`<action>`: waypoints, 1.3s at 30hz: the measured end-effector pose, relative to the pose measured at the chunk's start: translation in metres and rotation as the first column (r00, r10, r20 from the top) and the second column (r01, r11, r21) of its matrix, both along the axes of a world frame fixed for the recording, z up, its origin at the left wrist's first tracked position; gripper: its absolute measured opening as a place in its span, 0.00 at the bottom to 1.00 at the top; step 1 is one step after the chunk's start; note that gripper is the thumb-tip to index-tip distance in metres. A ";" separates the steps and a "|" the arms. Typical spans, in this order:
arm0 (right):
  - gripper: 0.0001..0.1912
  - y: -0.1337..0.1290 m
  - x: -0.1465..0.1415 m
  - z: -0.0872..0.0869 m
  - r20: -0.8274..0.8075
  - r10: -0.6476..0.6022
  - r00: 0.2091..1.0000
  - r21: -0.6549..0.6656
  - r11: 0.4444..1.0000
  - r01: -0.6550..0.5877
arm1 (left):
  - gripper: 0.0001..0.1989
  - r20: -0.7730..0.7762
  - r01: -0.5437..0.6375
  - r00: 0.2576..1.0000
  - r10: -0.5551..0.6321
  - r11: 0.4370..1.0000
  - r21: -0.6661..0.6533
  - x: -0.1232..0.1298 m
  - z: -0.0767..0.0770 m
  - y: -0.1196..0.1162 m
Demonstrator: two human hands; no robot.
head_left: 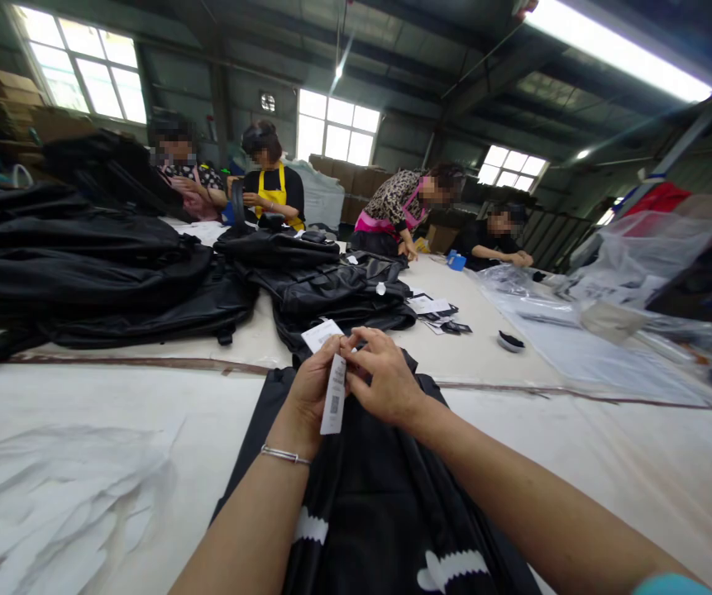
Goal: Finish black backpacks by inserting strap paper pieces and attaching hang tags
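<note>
A black backpack (368,496) lies in front of me, its straps wrapped with white paper bands (455,568). Above its top end, my left hand (313,384) is closed with fingers pinched at a white hang tag (332,401), which dangles down and shows print and a square code. My right hand (384,376) meets it from the right, fingertips pinched together at the tag's upper end. What exactly sits between the right fingertips is too small to make out. Another white tag (322,335) shows just behind the left fingers.
Black bags are piled at the left (83,264) and straight ahead (336,285). Loose tags (436,310) and a small dish (510,341) lie to the right of them. Clear plastic bags (604,355) cover the right side. Several co-workers stand or sit across the table.
</note>
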State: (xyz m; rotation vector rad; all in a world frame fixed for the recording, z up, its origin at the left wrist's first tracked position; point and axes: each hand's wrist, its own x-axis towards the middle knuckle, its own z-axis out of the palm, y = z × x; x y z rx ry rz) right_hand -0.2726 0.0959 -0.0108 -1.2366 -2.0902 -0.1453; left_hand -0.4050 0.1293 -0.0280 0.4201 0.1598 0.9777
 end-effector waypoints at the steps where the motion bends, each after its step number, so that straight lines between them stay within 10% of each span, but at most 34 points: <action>1: 0.14 0.003 0.002 -0.002 0.012 0.004 1.000 0.002 1.000 -0.004 | 0.06 0.000 -0.001 1.000 0.001 1.000 -0.001 0.001 0.000 0.000; 19: 0.08 0.021 0.041 -0.003 -0.569 -0.132 0.812 -0.255 0.967 -0.021 | 0.20 -0.437 0.083 0.899 -0.004 0.984 0.160 -0.016 -0.005 0.008; 25: 0.09 0.031 0.046 -0.003 -0.799 -0.179 0.574 -0.272 0.959 -0.081 | 0.15 -0.624 -0.125 0.746 0.233 0.969 0.213 -0.019 -0.021 0.024; 31: 0.12 0.033 0.042 0.021 -0.973 -0.058 0.222 -0.154 0.883 -0.444 | 0.16 -0.746 0.033 0.605 0.279 0.927 0.374 -0.021 -0.028 0.021; 35: 0.11 0.036 0.038 0.022 -0.937 -0.029 0.349 -0.143 0.942 -0.304 | 0.15 -0.819 0.257 0.508 0.268 0.860 0.440 -0.016 -0.015 0.011; 39: 0.10 0.039 0.041 0.012 -0.724 -0.142 0.675 -0.075 0.989 0.128 | 0.15 -0.856 0.406 0.292 0.427 0.755 0.515 -0.011 0.000 0.002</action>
